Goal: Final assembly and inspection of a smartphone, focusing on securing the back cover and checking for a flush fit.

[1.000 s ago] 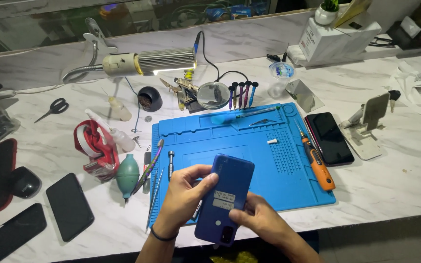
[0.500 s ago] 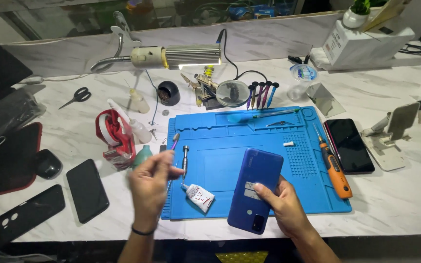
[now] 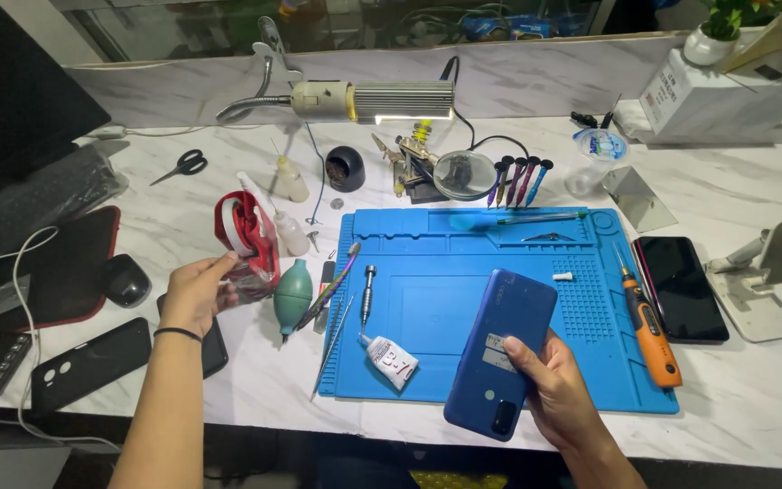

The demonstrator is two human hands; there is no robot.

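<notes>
We saw the right hand (image 3: pixel 554 385) near the front edge of the bench (image 3: pixel 753 398), fingers curled around the lower half of a blue phone (image 3: pixel 502 351), which it held back side up and tilted over the front right part of the blue work mat (image 3: pixel 463 263). The left hand (image 3: pixel 196 292) was out by the bench's left side, fingers loosely closed on a clear pouch with a red band (image 3: pixel 246 244); we could not tell how firmly it gripped. Just right of that pouch lay a green air blower (image 3: pixel 292 292), and between it and the mat's left edge rested thin pry tools (image 3: pixel 332 290). On the mat's front left corner lay a small white glue tube (image 3: pixel 389 357), with a metal driver (image 3: pixel 367 292) beside it. An orange electric screwdriver (image 3: pixel 647 317) lay along the mat's right edge, and a black phone (image 3: pixel 681 288) sat just beyond it. Behind the left wrist, toward the front left corner, lay 2 dark phone cases (image 3: pixel 92 362). A lamp (image 3: pixel 373 100) stood over the bench's back edge.
</notes>
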